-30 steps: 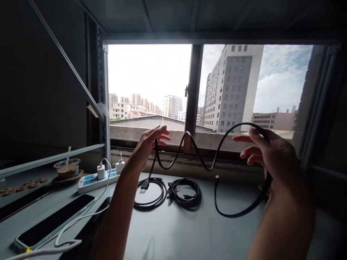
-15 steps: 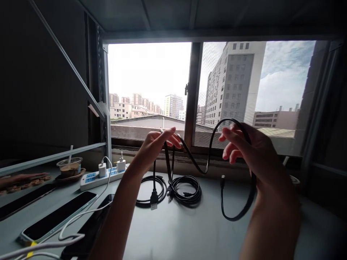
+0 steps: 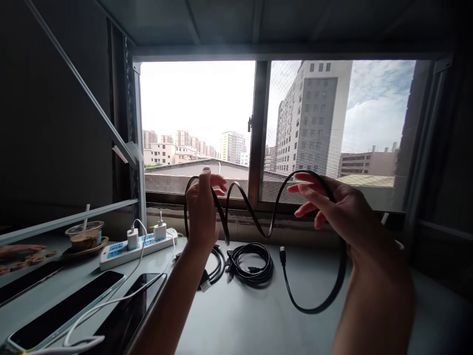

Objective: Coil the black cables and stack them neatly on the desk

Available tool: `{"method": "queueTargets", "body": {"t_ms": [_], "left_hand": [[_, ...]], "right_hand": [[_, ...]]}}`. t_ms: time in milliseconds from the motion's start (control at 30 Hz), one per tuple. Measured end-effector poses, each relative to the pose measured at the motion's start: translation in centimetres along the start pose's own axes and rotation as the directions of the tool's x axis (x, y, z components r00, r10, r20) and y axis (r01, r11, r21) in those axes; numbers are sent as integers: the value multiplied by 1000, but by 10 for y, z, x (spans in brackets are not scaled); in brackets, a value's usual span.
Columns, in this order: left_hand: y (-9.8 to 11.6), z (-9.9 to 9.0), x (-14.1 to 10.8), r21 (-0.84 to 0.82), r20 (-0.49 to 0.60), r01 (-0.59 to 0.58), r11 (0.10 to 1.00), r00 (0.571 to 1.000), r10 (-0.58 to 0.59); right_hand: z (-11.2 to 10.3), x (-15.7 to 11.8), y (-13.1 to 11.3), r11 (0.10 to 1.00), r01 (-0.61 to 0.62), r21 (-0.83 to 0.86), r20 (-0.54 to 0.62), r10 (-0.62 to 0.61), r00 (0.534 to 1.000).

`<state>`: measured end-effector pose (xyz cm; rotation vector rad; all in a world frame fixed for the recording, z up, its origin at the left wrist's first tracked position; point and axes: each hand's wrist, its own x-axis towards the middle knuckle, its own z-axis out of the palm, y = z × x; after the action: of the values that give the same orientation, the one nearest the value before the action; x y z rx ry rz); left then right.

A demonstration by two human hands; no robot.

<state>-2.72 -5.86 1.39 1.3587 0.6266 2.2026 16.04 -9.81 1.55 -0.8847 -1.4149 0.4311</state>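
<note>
A black cable (image 3: 258, 227) hangs in wavy loops between my two hands, above the table. My left hand (image 3: 202, 212) holds one part of it, thumb up, with a loop passing around the thumb and fingers. Over on the right, the cable runs across my right hand (image 3: 334, 204), whose fingers are partly spread and keep it raised. From there it curves down in a wide bend to a plug (image 3: 283, 255) with a metal tip, dangling free. Beneath, a coiled black cable (image 3: 271, 273) lies on the table, and a second coil (image 3: 220, 268) is partly hidden by my left forearm.
A power strip (image 3: 111, 261) with white chargers stands at left, near a plastic drink cup (image 3: 86, 241). Phones (image 3: 70, 308) and a white cable (image 3: 74, 325) lie at lower left. Another person's hand (image 3: 22, 250) rests at the far left edge. A window fills the back.
My left hand has moved left and turned thumb up, its loop of cable shifting along. The dangling plug has swung left. The view has shifted slightly right.
</note>
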Motion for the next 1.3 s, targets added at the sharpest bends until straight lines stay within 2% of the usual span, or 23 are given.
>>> {"method": "queueTargets", "body": {"t_ms": [33,100,167,267,400,533,600,667,767,833,900,967,1033,1100,1167,1233,1300], "left_hand": [[-1,4,-4,-11,-36,-13,1000,999,13],[-2,10,-11,-20,-33,-24,1000,999,23],[-2,13,-15,-19,60,-16,1000,998,17],[-1,11,-17,-9,251,26,1000,968,-23],[1,9,-15,57,378,111,992,918,-124],[6,12,-20,181,458,177,967,855,-242],[8,14,-24,191,491,186,964,832,-258],[9,15,-26,182,507,174,968,827,-244],[10,13,-26,192,529,150,970,817,-231],[9,11,-24,197,518,131,972,827,-216],[9,10,-23,146,458,101,984,875,-158],[8,9,-24,29,326,11,1000,945,-20],[7,8,-27,-52,168,-138,989,975,145],[4,7,-31,-25,63,-260,965,963,261],[2,5,-34,31,39,-315,949,949,314],[0,4,-35,30,47,-352,936,935,350],[0,3,-33,-17,116,-356,934,927,356]], "right_hand": [[1,0,0,1000,-7,9,26,7,1000],[4,-1,0,999,-33,36,95,30,995],[9,-1,1,993,-104,48,208,92,974],[18,-1,3,974,-227,22,369,203,907],[28,-1,5,957,-288,29,454,244,857],[32,-3,4,957,-280,72,565,192,803],[32,-4,4,967,-247,67,601,158,784],[32,-5,3,980,-195,43,612,129,780],[31,-5,2,993,-121,2,594,97,799],[28,-5,0,995,-98,-10,568,86,818],[25,-5,-3,997,-82,3,543,68,837],[21,-5,-5,998,-61,24,526,40,850],[19,-6,-7,999,-33,35,503,11,864],[18,-6,-8,1000,-4,30,472,-11,882],[18,-6,-9,999,20,25,440,-29,898],[19,-7,-10,999,33,24,417,-40,908],[19,-10,-13,999,29,27,405,-37,914]]}}
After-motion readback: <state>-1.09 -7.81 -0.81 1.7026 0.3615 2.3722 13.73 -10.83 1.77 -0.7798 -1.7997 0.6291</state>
